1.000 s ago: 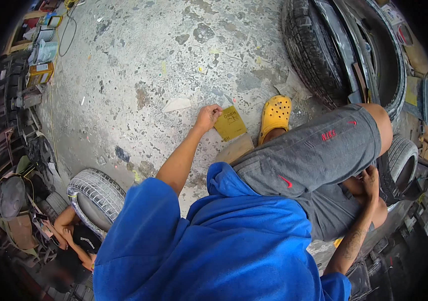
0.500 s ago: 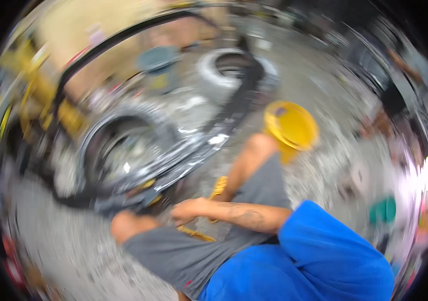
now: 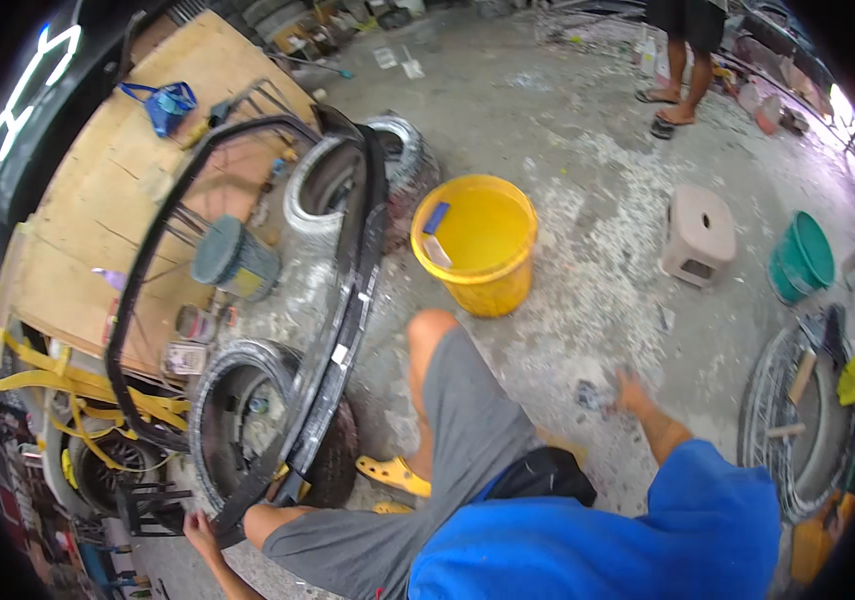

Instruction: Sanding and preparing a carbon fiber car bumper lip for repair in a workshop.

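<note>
Concrete floor [image 3: 582,230]; left hand [image 3: 201,531] nearest frame [image 3: 345,315], long side running away forward-right; right hand [image 3: 631,391] farther; can't tell either grip.

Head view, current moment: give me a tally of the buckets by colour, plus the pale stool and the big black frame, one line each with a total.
Yellow bucket: 1
Green bucket: 1
Grey-blue lidded bucket: 1
Pale stool: 1
Black frame: 1
Total: 5
</note>
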A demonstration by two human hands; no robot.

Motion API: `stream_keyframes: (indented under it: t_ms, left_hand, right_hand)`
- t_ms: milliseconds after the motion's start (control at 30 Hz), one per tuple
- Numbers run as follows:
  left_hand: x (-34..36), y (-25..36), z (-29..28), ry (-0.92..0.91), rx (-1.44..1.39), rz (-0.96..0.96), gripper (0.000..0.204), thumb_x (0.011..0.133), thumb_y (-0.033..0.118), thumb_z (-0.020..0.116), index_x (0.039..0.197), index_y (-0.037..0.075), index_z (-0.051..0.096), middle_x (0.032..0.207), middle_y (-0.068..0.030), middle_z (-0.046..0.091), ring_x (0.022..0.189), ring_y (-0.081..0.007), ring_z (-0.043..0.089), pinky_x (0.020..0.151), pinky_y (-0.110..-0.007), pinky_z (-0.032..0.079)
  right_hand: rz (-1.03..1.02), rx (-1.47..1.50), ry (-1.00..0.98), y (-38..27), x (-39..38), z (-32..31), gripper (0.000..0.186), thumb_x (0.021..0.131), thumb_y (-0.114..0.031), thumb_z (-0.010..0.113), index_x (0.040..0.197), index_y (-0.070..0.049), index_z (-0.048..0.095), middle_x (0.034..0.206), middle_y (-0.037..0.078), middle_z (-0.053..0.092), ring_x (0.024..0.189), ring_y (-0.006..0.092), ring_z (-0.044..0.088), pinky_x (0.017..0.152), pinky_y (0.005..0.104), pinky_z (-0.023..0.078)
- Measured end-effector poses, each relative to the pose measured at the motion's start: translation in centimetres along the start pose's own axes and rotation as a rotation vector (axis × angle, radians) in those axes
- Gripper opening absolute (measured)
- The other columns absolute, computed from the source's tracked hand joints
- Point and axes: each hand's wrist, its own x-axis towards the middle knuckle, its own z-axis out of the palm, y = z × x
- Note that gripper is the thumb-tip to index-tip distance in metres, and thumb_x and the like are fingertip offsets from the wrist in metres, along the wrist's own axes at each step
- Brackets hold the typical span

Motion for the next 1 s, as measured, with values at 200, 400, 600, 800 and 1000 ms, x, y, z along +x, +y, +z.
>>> stream_keyframes:
  t_ms: [200,400,600,800,1000]
  left_hand:
    - [3.2,30.2,13.6,-0.179,0.054,0.353,0.022,0.108,0.018,0.068,0.097,-0.001,0.069,0.077,0.0023,0.061,0.068,-0.0062,0.052,0.06,-0.024,0.041]
    - [-9.1,37.9,35.3,-0.719,0.058,0.56,0.017,0.103,0.013,0.072,0.115,0.001,0.076,0.097,-0.0048,0.073,0.086,-0.0115,0.063,0.079,-0.027,0.051]
    - [-25.3,31.9,37.0,-0.965,0.126,0.216,0.018,0.101,0.016,0.075,0.112,0.001,0.074,0.099,-0.0127,0.076,0.083,-0.0197,0.071,0.076,-0.035,0.058]
    - [-33.5,22.6,37.4,-0.661,-0.11,-0.017,0.025,0.107,0.028,0.067,0.114,0.004,0.072,0.093,-0.0108,0.073,0.089,-0.0217,0.068,0.083,-0.039,0.056]
    - [-31.4,20.2,31.5,-0.779,0.033,-0.224,0.028,0.102,0.029,0.072,0.113,0.002,0.073,0.103,-0.0184,0.077,0.097,-0.0315,0.075,0.09,-0.042,0.058]
  right_hand:
    - [0.34,0.269,0.096,-1.0,-1.8,9.5,0.153,0.059,-0.026,0.105,0.172,-0.044,0.005,0.179,0.017,-0.014,0.161,0.0583,0.004,0.119,0.0745,0.033]
    - [0.422,0.282,0.005,-3.1,-3.0,6.5,0.15,0.064,-0.009,0.102,0.171,-0.049,0.005,0.179,0.01,-0.021,0.157,0.0645,0.003,0.115,0.0775,0.04]
    - [0.357,0.166,-0.02,-2.4,-2.5,6.8,0.159,0.058,-0.021,0.107,0.174,-0.035,-0.002,0.174,0.031,-0.024,0.163,0.0544,0.0,0.128,0.0703,0.016]
    - [0.416,-0.212,0.017,-1.2,-1.6,5.7,0.141,0.073,-0.029,0.1,0.174,-0.031,0.002,0.175,0.033,0.009,0.161,0.0493,0.021,0.124,0.0693,0.031]
    - [0.302,-0.179,-0.135,3.6,4.4,3.8,0.129,0.076,-0.037,0.096,0.173,-0.029,0.012,0.171,0.03,0.023,0.157,0.0502,0.029,0.123,0.0686,0.033]
